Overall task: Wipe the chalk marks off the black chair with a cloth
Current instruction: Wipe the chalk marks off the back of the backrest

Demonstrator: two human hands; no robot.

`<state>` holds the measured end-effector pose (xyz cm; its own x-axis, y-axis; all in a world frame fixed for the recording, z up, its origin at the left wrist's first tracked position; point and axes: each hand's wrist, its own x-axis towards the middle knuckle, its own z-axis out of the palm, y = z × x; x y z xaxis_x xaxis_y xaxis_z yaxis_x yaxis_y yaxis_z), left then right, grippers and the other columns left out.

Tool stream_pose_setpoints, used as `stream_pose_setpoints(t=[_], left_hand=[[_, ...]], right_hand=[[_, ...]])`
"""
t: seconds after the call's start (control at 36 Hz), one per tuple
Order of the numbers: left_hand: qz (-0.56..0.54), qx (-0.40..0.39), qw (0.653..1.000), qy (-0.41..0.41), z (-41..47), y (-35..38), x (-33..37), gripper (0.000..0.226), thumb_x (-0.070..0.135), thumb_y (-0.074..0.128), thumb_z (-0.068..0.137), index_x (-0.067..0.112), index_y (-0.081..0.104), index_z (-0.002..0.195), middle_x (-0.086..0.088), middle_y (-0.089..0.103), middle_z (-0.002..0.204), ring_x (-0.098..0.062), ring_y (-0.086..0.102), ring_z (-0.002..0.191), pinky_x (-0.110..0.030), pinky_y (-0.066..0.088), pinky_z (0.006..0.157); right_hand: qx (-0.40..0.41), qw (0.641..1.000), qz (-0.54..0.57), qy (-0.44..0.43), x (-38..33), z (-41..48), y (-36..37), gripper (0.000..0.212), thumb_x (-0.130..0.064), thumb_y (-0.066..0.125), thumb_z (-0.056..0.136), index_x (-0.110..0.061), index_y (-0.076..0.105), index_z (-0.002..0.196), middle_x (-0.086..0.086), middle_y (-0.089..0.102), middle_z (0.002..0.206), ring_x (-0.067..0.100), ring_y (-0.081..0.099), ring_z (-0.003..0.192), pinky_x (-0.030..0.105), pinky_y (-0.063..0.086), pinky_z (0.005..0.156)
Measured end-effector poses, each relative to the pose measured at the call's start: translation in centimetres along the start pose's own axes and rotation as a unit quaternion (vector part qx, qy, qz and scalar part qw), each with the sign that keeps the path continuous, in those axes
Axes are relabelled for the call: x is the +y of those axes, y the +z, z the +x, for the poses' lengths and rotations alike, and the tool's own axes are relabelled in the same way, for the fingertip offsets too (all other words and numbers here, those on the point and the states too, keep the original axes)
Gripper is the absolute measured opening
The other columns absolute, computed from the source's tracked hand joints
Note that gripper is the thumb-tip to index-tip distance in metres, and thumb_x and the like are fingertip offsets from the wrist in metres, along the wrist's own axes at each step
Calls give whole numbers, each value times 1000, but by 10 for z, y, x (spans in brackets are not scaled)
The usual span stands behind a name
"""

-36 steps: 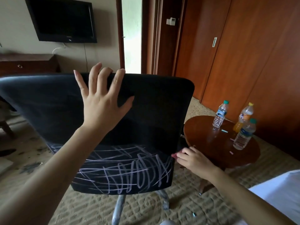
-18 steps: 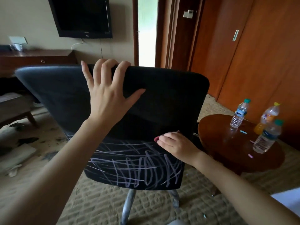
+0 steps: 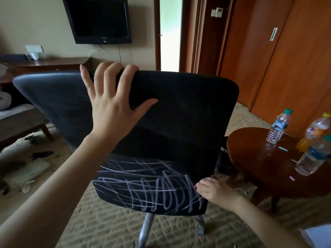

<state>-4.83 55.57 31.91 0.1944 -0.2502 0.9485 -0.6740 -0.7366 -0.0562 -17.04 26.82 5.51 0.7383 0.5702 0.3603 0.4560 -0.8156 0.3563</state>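
Chalk marks (image 3: 148, 190), pale lines crossing each other, covered the lower part of the backrest of the black chair (image 3: 188, 113). It stood on the woven carpet (image 3: 107, 226) in the middle of the room, with its back turned to the person. The left hand (image 3: 111, 108) lay on the upper part of the backrest, fingers bent over the top edge and thumb spread flat on the fabric. The right hand (image 3: 215, 190) was at the lower right edge, beside the marks, with fingers curled; I could not tell if it held something. Near the chair, on the right, stood a round table (image 3: 259, 158) with three bottles (image 3: 278, 126) on it.
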Motion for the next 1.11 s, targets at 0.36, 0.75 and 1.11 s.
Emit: stream_pose_setpoints(t=[0.36,0.75,1.11], left_hand=[[1,-19,1000,-22,-2,-6,4,61,58,54,90,12,46,129,-21,51,125,-35,34,128,-66,8,111],[-14,-6,1000,-7,-1,-2,1,57,56,56,90,16,43,129,-19,53,124,-33,36,128,-64,9,110],[6,16,1000,-12,-1,8,19,58,57,54,91,13,54,129,-18,56,122,-30,34,127,-66,10,108]], right_hand=[[132,984,-51,-109,-15,42,-80,21,-6,52,98,-12,72,95,-1,69,101,18,64,94,32,52,83],[178,967,-151,-100,-2,117,-77,15,-2,62,89,-14,68,82,-1,67,89,17,64,86,30,49,79],[-61,978,-176,-94,4,24,-30,15,-6,69,78,-18,69,69,-4,64,75,15,60,77,26,50,79]])
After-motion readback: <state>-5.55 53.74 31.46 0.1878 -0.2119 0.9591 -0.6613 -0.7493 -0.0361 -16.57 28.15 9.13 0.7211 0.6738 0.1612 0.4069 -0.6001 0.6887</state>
